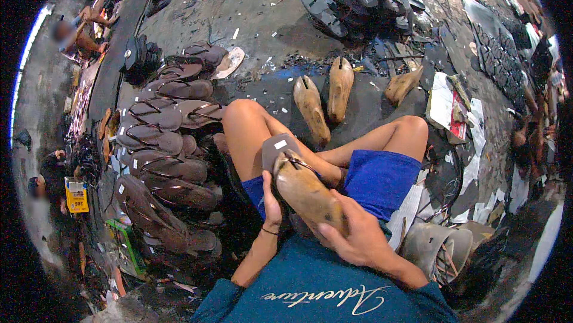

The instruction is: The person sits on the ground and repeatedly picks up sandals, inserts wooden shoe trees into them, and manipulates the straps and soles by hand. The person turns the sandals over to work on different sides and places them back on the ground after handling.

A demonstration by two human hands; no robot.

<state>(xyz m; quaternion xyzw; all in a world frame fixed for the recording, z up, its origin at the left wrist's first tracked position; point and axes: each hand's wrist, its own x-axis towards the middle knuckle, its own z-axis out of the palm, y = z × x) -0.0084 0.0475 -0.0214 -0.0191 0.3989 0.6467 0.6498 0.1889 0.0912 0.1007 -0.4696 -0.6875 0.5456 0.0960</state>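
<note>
Over my lap I hold a brown flip-flop [271, 148] with a wooden shoe last [307, 194] lying on top of it. The last's split toe sits at the dark strap [292, 159], and a small white label shows on the sole's front. My left hand [271, 206] holds the flip-flop along its left side, its fingers partly hidden beneath. My right hand [358, 233] is wrapped round the heel end of the last, thumb on top. Beyond my crossed legs, two more wooden lasts [341, 90] lie side by side, with another last [403, 86] to their right.
Stacked brown flip-flops [152, 138] lie left of my knee. A heap of dark sandals [358, 6] is on the floor at the far side. Near my right hip are a grey tub [439, 251] and scraps of paper. Other people [77, 33] sit at the left edge.
</note>
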